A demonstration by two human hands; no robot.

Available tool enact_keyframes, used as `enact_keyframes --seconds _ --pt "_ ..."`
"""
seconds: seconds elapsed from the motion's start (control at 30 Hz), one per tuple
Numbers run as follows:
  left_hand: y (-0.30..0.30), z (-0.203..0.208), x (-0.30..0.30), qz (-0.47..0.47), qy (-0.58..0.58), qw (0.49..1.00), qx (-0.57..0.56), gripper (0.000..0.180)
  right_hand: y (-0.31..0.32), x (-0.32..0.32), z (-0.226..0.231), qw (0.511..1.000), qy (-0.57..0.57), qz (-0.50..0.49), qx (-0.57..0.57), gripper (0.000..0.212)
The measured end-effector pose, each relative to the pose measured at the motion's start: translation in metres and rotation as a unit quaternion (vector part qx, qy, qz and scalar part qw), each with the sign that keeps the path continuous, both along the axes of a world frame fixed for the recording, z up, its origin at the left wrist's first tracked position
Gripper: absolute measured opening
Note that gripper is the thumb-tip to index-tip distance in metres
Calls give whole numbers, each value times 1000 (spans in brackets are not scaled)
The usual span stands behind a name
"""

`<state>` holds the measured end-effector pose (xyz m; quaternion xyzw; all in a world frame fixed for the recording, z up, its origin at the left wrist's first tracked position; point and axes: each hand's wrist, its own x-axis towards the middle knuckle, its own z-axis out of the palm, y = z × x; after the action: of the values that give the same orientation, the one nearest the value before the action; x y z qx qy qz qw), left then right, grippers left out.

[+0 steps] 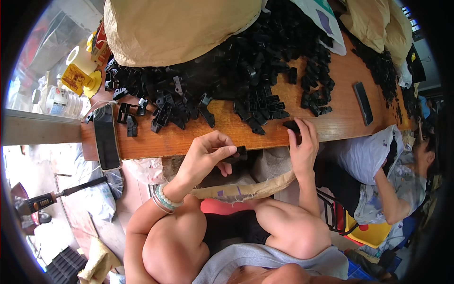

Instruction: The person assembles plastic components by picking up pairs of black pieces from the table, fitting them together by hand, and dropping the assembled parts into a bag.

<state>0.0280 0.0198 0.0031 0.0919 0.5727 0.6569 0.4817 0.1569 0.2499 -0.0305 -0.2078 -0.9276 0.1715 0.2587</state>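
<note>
Fingers of the left hand (205, 154) pinch a small black plastic clip (238, 154) just below the near edge of the wooden table (189, 139), above the open mouth of a brown sack (246, 190) at the lap. The right hand (302, 142) rests on the table edge, its fingertips closed on another black clip (292, 126) at the fringe of the heap of black clips (246, 71). These pieces look light, stiff and smooth (hard moulded plastic, by the sheen), so a grip across the flat sides with thumb and forefinger should hold them; they seem unlikely to break, though they could slip from a loose pinch. Beyond the hands the heap spreads over most of the table. A dark phone (106, 137) lies at the table's left end, and a second flat dark phone (363, 102) lies toward the right. A large tan paper sack (175, 28) lies across the back of the heap, with a white bag bearing green and purple print (324, 21) to its right. At the far left stand a yellow labelled box (74, 78), a roll of pale tape (79, 57) and a clear bottle with a white label (59, 101). To the right, another person (406, 175) bends over a white sack (366, 158).
</note>
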Motion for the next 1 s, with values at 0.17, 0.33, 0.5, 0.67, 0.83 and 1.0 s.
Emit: enact_keyframes --seconds 0.17,0.33,0.5,0.67,0.83,1.0 --pt "-1 -12 -2 43 -107 990 78 19 -1 7 1 987 37 -13 -157 25" --pt "0 -6 0 42 -134 986 87 24 -23 2 14 945 86 61 -310 25" --pt "2 -2 4 -41 35 998 45 36 -52 -7 31 822 110 188 -527 28" --pt "5 8 6 -70 51 996 29 34 -63 -19 22 860 95 231 -446 22" --pt "0 5 9 -69 50 996 34 35 -67 -20 26 893 72 234 -378 21" --pt "-3 5 13 -88 209 973 45 38 -72 -10 11 859 61 225 -455 46"
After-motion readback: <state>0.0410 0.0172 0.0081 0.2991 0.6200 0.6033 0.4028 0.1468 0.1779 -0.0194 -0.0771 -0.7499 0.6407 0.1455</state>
